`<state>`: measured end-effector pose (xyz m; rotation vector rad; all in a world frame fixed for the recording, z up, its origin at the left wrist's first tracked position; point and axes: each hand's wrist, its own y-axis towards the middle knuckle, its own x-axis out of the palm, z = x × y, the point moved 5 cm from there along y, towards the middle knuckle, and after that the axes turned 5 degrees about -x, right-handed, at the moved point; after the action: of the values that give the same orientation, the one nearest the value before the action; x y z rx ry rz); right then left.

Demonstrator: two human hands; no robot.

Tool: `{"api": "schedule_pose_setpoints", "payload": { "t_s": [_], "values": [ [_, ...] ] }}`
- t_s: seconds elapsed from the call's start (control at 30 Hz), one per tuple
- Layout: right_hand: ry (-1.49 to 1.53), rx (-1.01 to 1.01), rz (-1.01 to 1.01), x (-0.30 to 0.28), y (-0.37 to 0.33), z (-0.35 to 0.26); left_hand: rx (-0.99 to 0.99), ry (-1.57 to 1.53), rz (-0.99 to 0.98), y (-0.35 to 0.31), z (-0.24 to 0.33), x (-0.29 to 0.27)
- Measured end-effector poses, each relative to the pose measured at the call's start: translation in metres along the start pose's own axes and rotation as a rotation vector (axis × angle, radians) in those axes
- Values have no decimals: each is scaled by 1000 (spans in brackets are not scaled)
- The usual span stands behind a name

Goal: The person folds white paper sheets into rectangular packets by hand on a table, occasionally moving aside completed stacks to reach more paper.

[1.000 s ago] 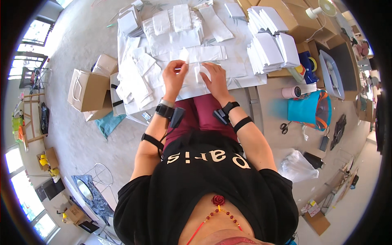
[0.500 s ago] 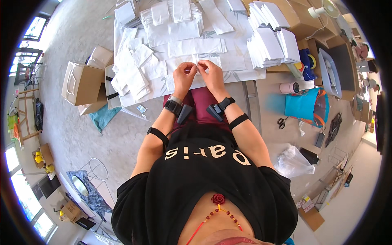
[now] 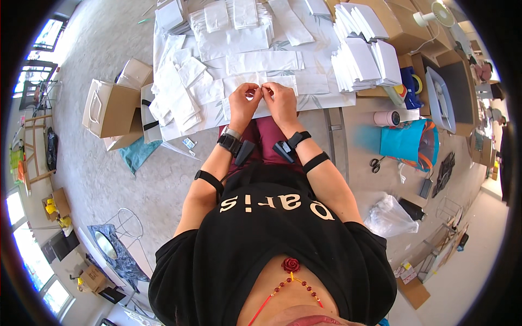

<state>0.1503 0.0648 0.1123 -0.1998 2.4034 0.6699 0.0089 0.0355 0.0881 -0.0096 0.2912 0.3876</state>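
My left hand (image 3: 243, 105) and my right hand (image 3: 281, 103) meet at the near edge of the table, thumbs and fingertips pinched close together. Whatever sits between the fingertips is too small to make out. Just beyond them lies a long flat white strip (image 3: 312, 83), like a paper or thin plastic sleeve, partly hidden by my hands. Parallel to it, farther off, is another white strip (image 3: 265, 62). A loose heap of flat white sleeves (image 3: 175, 98) spreads to the left of my left hand.
A pale leaf-patterned cloth (image 3: 217, 117) covers the table. Stacks of folded white card (image 3: 356, 62) stand at right, a layered pile of white sleeves (image 3: 234, 41) at the back. Brown cardboard boxes (image 3: 109, 111) are at left; a blue bag (image 3: 399, 142) and scissors (image 3: 375, 164) are at right.
Both hands keep their pinch at nearly the same spot. The fingers of my right hand have turned slightly inward, and the whole view has shifted a little.
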Motion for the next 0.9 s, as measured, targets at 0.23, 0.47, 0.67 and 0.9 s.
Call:
{"api": "schedule_pose_setpoints", "payload": {
  "t_s": [0.23,0.47,0.67,0.9],
  "values": [
    [22,40,32,1,0,4,86,66,55,0,7,-2],
    [79,143,61,1,-3,13,52,76,66,1,-6,-6],
    [128,201,110,4,-9,30,-11,28,115,1,-13,-14],
    [358,488,169,17,-31,73,-153,-111,275,-17,-48,-40]
  ]
}}
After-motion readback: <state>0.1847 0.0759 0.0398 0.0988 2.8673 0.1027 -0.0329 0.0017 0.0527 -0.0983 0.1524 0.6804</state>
